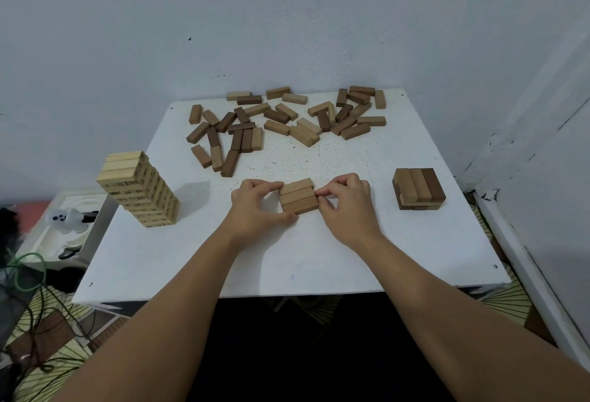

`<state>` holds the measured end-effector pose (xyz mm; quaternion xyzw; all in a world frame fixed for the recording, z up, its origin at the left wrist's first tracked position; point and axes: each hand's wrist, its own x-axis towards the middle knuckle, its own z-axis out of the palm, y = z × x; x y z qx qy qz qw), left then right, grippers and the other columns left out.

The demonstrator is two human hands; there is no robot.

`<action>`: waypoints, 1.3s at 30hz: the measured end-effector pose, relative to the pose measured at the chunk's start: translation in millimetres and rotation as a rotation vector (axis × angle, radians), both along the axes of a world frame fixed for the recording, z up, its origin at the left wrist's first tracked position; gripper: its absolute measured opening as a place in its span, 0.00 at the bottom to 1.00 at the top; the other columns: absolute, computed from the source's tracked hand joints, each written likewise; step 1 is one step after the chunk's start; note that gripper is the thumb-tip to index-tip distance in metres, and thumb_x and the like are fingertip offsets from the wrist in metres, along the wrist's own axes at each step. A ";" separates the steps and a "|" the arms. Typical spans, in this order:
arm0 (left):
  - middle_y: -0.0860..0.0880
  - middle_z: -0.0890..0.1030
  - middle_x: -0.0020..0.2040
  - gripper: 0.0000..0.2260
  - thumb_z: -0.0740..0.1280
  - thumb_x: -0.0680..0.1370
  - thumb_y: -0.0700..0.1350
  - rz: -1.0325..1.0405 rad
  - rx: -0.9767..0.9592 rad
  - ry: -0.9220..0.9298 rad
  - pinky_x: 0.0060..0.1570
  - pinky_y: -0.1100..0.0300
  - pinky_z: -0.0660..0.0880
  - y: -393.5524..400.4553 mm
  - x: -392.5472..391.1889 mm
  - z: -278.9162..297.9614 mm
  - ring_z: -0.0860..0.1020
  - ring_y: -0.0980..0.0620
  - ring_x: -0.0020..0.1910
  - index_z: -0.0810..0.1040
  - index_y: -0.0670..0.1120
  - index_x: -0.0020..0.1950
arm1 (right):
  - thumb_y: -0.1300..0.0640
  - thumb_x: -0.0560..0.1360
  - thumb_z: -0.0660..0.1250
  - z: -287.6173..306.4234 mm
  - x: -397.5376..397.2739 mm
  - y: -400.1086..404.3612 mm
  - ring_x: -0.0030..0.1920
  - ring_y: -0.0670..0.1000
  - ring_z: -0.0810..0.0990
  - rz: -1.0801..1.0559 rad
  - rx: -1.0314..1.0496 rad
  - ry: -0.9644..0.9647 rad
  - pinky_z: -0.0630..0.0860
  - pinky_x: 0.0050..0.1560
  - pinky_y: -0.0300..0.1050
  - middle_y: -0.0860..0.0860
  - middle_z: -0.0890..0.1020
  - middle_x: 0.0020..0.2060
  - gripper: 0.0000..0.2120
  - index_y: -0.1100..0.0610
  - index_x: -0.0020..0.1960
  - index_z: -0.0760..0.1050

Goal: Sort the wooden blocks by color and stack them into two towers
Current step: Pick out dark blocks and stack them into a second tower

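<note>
Head view: both forearms reach over the white table (178, 261). Left hand (255, 205) and right hand (346, 205) pinch a row of three blocks (299, 195) lying mid-table. Farther back, loose blocks (287, 122) lie scattered; their undersides are hidden.

Dim, flat indoor light, cool grey cast. Soft shadow falls right of pale tower (140, 189) on white table (287, 258). No glare. Wide-angle bend at edges, wall (287, 18) lines curving. Centre sharp, corners slightly soft, grainy.
</note>
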<state>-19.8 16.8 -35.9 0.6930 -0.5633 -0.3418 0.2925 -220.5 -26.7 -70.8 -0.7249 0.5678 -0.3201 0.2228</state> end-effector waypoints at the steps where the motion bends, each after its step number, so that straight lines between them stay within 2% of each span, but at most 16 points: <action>1: 0.56 0.68 0.65 0.32 0.81 0.71 0.52 -0.001 0.006 0.003 0.68 0.58 0.61 -0.1 0.8 0.0 0.59 0.57 0.69 0.75 0.58 0.73 | 0.55 0.80 0.68 0.5 -0.2 0.5 0.58 0.45 0.64 -0.004 0.003 -0.010 0.66 0.60 0.39 0.44 0.71 0.54 0.08 0.48 0.56 0.84; 3: 0.56 0.67 0.67 0.36 0.82 0.70 0.52 0.007 0.011 0.014 0.71 0.55 0.61 -0.5 2.7 -0.9 0.60 0.56 0.72 0.73 0.59 0.75 | 0.56 0.80 0.67 2.7 -0.6 1.8 0.58 0.45 0.63 -0.017 0.017 -0.030 0.66 0.61 0.39 0.45 0.70 0.55 0.09 0.48 0.58 0.83; 5: 0.55 0.67 0.68 0.39 0.82 0.69 0.51 0.016 0.005 0.043 0.72 0.52 0.62 -0.8 4.9 -1.6 0.60 0.55 0.73 0.70 0.60 0.77 | 0.56 0.81 0.64 5.5 -0.9 3.1 0.59 0.45 0.62 -0.024 0.037 -0.022 0.68 0.64 0.42 0.46 0.70 0.58 0.13 0.48 0.64 0.80; 7: 0.56 0.68 0.68 0.37 0.82 0.69 0.50 0.020 -0.009 0.052 0.74 0.49 0.63 -1.5 7.0 -2.3 0.62 0.53 0.73 0.72 0.60 0.76 | 0.55 0.82 0.61 7.1 0.1 3.1 0.61 0.48 0.63 -0.009 0.057 0.040 0.67 0.67 0.45 0.49 0.71 0.61 0.18 0.48 0.70 0.77; 10: 0.56 0.68 0.67 0.34 0.82 0.68 0.51 0.019 -0.011 0.053 0.76 0.45 0.63 -3.6 8.6 -4.0 0.63 0.52 0.73 0.76 0.58 0.73 | 0.55 0.82 0.59 7.2 1.5 2.2 0.64 0.51 0.64 0.013 0.072 0.107 0.65 0.69 0.46 0.50 0.71 0.63 0.20 0.48 0.73 0.75; 17: 0.56 0.68 0.67 0.33 0.82 0.69 0.49 0.030 -0.009 0.055 0.76 0.44 0.63 -6.5 9.2 -6.1 0.64 0.51 0.73 0.76 0.57 0.73 | 0.54 0.81 0.61 4.5 0.7 0.6 0.62 0.49 0.65 0.015 0.054 0.065 0.68 0.67 0.44 0.47 0.71 0.60 0.18 0.46 0.68 0.79; 24: 0.56 0.68 0.67 0.39 0.81 0.67 0.52 0.028 0.005 0.063 0.75 0.46 0.65 -5.8 9.3 -7.5 0.64 0.52 0.73 0.72 0.56 0.76 | 0.55 0.81 0.62 4.3 0.7 1.5 0.59 0.45 0.62 0.001 0.041 0.044 0.66 0.63 0.40 0.44 0.69 0.57 0.16 0.47 0.65 0.80; 31: 0.60 0.68 0.64 0.34 0.82 0.69 0.49 0.016 -0.006 0.059 0.75 0.46 0.65 -7.2 9.9 -9.6 0.64 0.52 0.72 0.75 0.55 0.73 | 0.54 0.80 0.63 5.1 0.5 2.2 0.58 0.44 0.61 0.004 0.041 0.046 0.67 0.64 0.42 0.43 0.67 0.56 0.13 0.47 0.62 0.80; 36: 0.55 0.68 0.70 0.42 0.80 0.64 0.55 0.010 0.004 0.056 0.75 0.46 0.63 -6.2 10.1 -7.1 0.62 0.52 0.74 0.69 0.57 0.77 | 0.51 0.78 0.67 11.2 -1.7 3.2 0.66 0.51 0.63 0.093 0.101 0.082 0.63 0.72 0.49 0.49 0.69 0.66 0.26 0.46 0.75 0.69; 39: 0.55 0.67 0.70 0.41 0.80 0.65 0.56 -0.010 0.018 0.042 0.75 0.45 0.63 -6.6 10.2 -5.3 0.62 0.51 0.74 0.70 0.59 0.77 | 0.49 0.78 0.67 15.9 -5.2 1.8 0.70 0.53 0.61 0.133 0.172 0.094 0.58 0.73 0.48 0.50 0.66 0.69 0.32 0.48 0.80 0.62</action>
